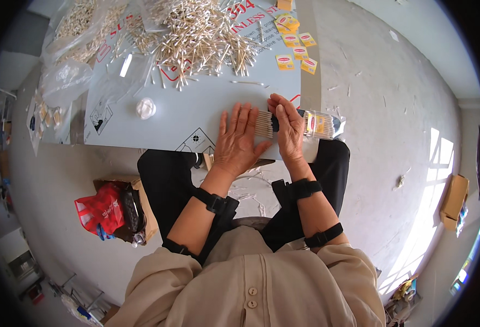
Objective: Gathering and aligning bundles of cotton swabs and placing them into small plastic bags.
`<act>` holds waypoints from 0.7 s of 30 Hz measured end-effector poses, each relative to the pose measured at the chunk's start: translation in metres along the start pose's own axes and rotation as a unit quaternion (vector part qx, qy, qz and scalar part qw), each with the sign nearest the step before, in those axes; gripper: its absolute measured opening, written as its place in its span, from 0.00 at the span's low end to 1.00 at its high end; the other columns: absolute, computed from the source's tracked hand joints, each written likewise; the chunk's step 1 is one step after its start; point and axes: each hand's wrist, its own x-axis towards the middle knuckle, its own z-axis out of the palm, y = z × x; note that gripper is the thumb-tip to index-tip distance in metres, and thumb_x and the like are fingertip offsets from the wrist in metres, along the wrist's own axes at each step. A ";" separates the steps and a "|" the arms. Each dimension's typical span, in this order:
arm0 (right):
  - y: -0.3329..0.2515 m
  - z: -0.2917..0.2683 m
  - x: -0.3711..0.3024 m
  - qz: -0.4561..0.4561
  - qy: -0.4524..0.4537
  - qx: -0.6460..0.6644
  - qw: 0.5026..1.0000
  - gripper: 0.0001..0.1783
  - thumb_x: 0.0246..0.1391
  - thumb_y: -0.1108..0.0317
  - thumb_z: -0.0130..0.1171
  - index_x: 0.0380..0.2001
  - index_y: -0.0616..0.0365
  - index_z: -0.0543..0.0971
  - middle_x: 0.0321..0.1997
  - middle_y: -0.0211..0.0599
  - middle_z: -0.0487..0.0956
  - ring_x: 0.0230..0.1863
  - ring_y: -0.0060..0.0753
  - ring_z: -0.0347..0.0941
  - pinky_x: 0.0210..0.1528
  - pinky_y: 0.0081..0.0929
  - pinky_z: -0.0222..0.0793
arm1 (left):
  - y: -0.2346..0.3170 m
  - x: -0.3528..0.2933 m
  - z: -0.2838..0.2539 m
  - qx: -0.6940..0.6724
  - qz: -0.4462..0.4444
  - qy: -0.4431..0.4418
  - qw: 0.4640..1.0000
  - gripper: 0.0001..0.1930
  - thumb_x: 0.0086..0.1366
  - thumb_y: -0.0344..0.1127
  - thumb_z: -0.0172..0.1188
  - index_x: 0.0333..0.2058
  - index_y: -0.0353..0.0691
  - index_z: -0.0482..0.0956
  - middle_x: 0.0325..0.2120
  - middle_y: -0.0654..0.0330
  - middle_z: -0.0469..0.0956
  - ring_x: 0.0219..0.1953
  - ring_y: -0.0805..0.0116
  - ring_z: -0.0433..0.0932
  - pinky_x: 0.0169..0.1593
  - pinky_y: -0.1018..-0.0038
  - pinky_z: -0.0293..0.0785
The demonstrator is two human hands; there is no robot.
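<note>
Our unclenched left hand (237, 143) touches one aligned swab row (263, 125); we cannot tell if our right hand (290, 132) grips; a swab heap (204, 38) is left unaligned

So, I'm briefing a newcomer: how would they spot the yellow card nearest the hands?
On the table, find the right hand near the front edge. Immediately right of it, the yellow card lies against a bundle of cotton swabs. The loose yellow cards farther up the table's right side have no swabs beneath them; this one does.
</note>
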 end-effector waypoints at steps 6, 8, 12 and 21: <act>0.004 0.012 -0.011 -0.020 0.093 0.072 0.993 0.22 0.67 0.61 0.43 0.55 0.68 0.69 0.55 0.44 0.72 0.57 0.33 0.68 0.62 0.28 0.62 | -0.012 0.006 0.001 -0.234 -0.024 0.144 0.961 0.32 0.68 0.50 0.48 0.63 0.35 0.56 0.63 0.51 0.53 0.67 0.54 0.51 0.67 0.60 0.47; 0.006 0.017 -0.011 -0.038 0.118 0.076 0.989 0.24 0.67 0.60 0.43 0.56 0.69 0.68 0.57 0.45 0.71 0.59 0.35 0.66 0.63 0.29 0.60 | -0.014 0.018 0.000 -0.425 -0.069 0.209 0.878 0.30 0.71 0.49 0.43 0.62 0.33 0.56 0.63 0.52 0.54 0.66 0.59 0.53 0.67 0.64 0.49; 0.009 0.023 -0.013 -0.048 0.126 0.035 0.990 0.24 0.67 0.60 0.43 0.56 0.69 0.68 0.57 0.46 0.70 0.61 0.36 0.65 0.64 0.30 0.59 | -0.005 0.033 0.011 -0.628 -0.114 0.208 0.741 0.29 0.71 0.48 0.43 0.61 0.30 0.58 0.61 0.50 0.61 0.64 0.60 0.58 0.67 0.65 0.50; 0.011 0.019 0.001 -0.063 0.131 0.033 0.989 0.23 0.67 0.61 0.43 0.56 0.70 0.68 0.58 0.46 0.70 0.61 0.36 0.65 0.65 0.32 0.59 | 0.007 0.041 0.021 -0.663 -0.129 0.214 0.705 0.29 0.71 0.48 0.43 0.60 0.29 0.60 0.59 0.49 0.63 0.63 0.59 0.60 0.66 0.65 0.52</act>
